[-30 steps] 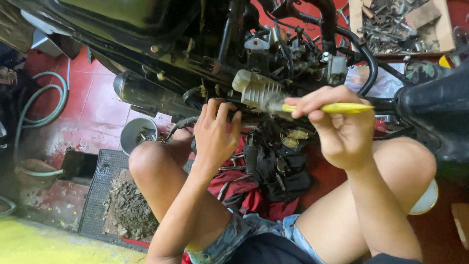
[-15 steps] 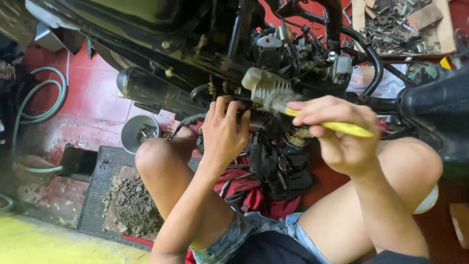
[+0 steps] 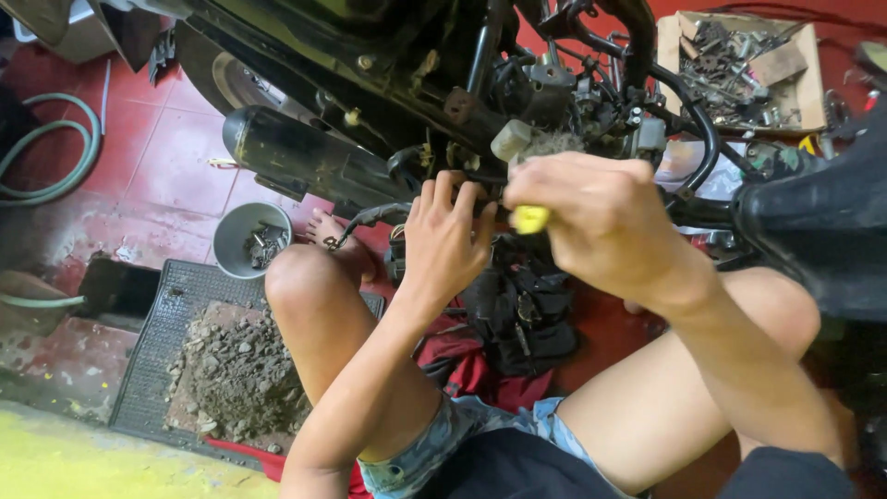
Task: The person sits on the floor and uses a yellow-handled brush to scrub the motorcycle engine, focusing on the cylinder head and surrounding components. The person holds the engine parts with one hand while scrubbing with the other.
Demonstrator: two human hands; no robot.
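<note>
I sit on the floor beside a dark motorcycle [image 3: 370,65] with its engine parts exposed. My right hand [image 3: 591,217] is closed around a brush with a yellow handle [image 3: 530,219]; its dirty bristle head [image 3: 547,144] presses against the engine area. My left hand [image 3: 445,242] reaches up just left of the brush, its fingers touching the parts under the frame near a black hose [image 3: 370,217]. The black exhaust pipe [image 3: 305,157] runs to the left of both hands.
A grey bowl [image 3: 242,222] with small metal parts stands by my left knee. A black rubber mat [image 3: 162,351] holds a heap of dirt. A green hose [image 3: 55,152] lies at left. A box of bolts [image 3: 813,88] sits at top right. Dark rags [image 3: 522,310] lie between my legs.
My right hand has turned the brush so its yellow handle now points toward me instead of sideways. The view has shifted closer, and my left hand has stayed at the engine.
</note>
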